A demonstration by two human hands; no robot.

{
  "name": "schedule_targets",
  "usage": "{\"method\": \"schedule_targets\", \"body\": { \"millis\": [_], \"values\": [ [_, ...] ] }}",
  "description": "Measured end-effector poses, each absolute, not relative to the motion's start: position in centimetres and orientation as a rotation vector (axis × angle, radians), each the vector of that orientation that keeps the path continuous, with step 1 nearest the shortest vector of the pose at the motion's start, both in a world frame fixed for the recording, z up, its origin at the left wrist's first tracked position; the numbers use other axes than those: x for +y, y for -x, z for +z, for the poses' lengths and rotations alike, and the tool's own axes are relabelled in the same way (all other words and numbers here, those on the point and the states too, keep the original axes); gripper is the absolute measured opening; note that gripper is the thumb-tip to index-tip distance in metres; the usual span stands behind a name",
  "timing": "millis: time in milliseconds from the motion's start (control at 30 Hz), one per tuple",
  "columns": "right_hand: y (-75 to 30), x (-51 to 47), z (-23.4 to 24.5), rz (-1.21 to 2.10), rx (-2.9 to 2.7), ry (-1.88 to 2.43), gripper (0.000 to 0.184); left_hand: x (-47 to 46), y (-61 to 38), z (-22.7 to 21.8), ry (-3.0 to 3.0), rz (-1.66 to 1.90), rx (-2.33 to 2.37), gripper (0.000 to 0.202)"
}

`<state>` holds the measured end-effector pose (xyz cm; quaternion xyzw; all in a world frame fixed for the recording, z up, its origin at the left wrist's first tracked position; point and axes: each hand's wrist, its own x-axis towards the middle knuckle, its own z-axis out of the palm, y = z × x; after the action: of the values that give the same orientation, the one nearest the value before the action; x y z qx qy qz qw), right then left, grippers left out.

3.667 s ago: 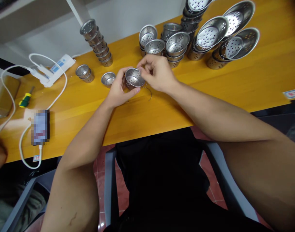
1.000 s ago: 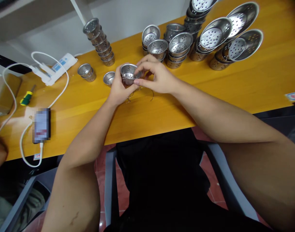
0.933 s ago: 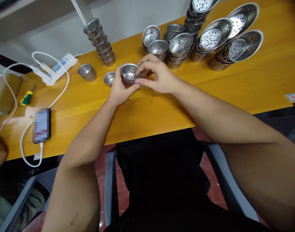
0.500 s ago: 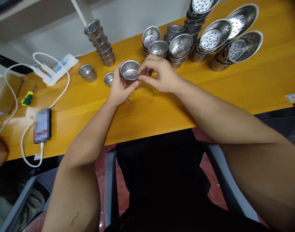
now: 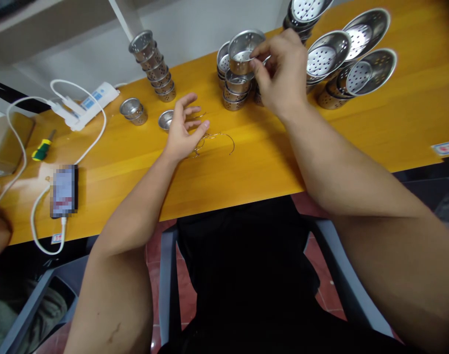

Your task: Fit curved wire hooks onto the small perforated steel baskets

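Cup [image 5: 241, 55] moved since earlier frame: carried from left hand [image 5: 182, 130] to above short stack [image 5: 235, 96], pinched at rim by right hand [image 5: 286, 73]. Whether stack is touched cannot be told. Left hand released, fingers spread beside small cup [image 5: 165, 119] and wires [image 5: 233, 143]. Stack could be tipped if cup is let go off-centre; wires could be snagged by left fingers. Holed floor shown in held cup; cups nested inside cups in tall stack [image 5: 156, 71].
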<state>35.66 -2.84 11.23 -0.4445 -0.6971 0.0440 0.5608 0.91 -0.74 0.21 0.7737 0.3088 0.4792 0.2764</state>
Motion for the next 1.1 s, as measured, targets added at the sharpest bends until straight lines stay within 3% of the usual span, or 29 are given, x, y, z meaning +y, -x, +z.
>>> {"method": "schedule_targets", "body": {
  "millis": [100, 167, 533, 767, 967, 1100],
  "values": [
    [-35.3, -2.5, 10.9, 0.019, -1.659, 1.095, 0.026, -1.3, -1.2, 0.8, -2.075, 1.280, 0.858, 0.105],
    [-35.1, -2.6, 10.8, -0.005, -1.661, 1.113, 0.030, -1.9, -1.5, 1.3, -2.045, 1.287, 0.874, 0.102],
    [-34.8, -2.5, 10.6, 0.002, -1.686, 1.197, 0.033, -1.4, -1.6, 0.8, -2.002, 1.308, 0.863, 0.104],
    [-34.5, -2.4, 10.7, 0.065, -1.687, 1.227, 0.034, -1.8, -1.7, 1.2, -1.967, 1.314, 0.877, 0.093],
    [-34.6, -2.8, 10.6, -0.113, -1.768, 1.208, 0.025, -2.4, -1.4, 2.1, -2.058, 1.270, 0.930, 0.098],
    [-34.6, -4.0, 11.3, -0.081, -1.814, 1.094, 0.017, -3.2, -0.6, 4.9, -2.147, 1.267, 1.100, 0.088]
  ]
}}
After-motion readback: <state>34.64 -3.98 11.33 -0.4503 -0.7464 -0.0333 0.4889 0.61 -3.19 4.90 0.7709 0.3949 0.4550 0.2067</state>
